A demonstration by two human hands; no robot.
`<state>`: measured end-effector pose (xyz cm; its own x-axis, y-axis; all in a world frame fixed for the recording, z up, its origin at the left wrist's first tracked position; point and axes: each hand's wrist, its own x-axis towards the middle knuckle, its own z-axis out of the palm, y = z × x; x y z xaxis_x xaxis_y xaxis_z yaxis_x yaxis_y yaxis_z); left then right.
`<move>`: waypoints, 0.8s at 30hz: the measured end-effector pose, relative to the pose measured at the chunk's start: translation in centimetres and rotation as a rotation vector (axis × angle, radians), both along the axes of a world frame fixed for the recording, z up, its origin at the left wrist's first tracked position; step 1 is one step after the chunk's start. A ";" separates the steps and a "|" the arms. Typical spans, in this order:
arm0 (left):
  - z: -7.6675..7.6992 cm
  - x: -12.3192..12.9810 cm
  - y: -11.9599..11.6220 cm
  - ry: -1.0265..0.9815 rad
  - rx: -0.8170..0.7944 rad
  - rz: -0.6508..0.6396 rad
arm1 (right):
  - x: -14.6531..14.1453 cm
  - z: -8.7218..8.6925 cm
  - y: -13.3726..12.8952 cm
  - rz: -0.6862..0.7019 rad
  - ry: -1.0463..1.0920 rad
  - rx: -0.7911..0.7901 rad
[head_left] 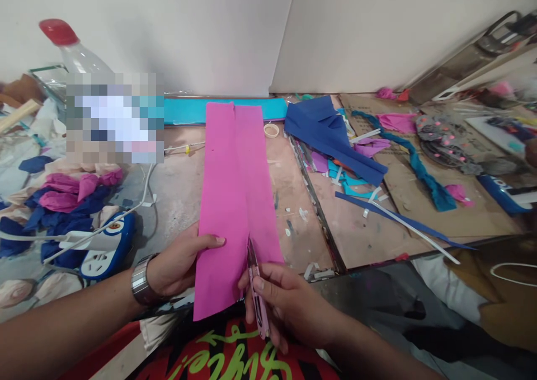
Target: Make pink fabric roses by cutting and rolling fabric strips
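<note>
A long bright pink sheet (222, 190), perhaps thin felt or fabric, stretches from the back of the table to my lap. My left hand (184, 259) pinches its left edge, thumb on top and the other fingers beneath. My right hand (281, 296) is closed around slim pink-handled snips (258, 299), whose metal tips point away from me. Those tips lie at a slit running up from the near edge, between the wide left part and the narrower right part. A crease continues beyond the slit towards the far end.
A blue-and-white power strip (107, 245) with cords sits left, beside fabric scraps. Behind the sheet lies a turquoise folded piece (182, 111). Close by on the right are a tape ring (271, 130), dark blue fabric (323, 131) and cardboard (406, 184). A red-capped bottle (84, 55) stands back left.
</note>
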<state>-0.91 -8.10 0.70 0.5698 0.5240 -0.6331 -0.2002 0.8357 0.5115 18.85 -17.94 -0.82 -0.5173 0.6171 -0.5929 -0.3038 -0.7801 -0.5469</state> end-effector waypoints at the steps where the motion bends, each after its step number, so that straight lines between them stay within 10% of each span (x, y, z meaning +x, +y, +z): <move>1: -0.1 -0.1 0.0 -0.005 -0.006 -0.002 | 0.0 0.1 0.1 -0.003 -0.015 0.006; 24: 0.8 -0.7 0.2 0.038 -0.072 0.069 | -1.8 -0.1 -0.2 -0.178 -0.176 0.054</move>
<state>-1.65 -7.91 1.54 0.5088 0.5136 -0.6909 -0.2407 0.8554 0.4586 17.05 -18.12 -0.88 -0.2892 0.7223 -0.6283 -0.3300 -0.6913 -0.6428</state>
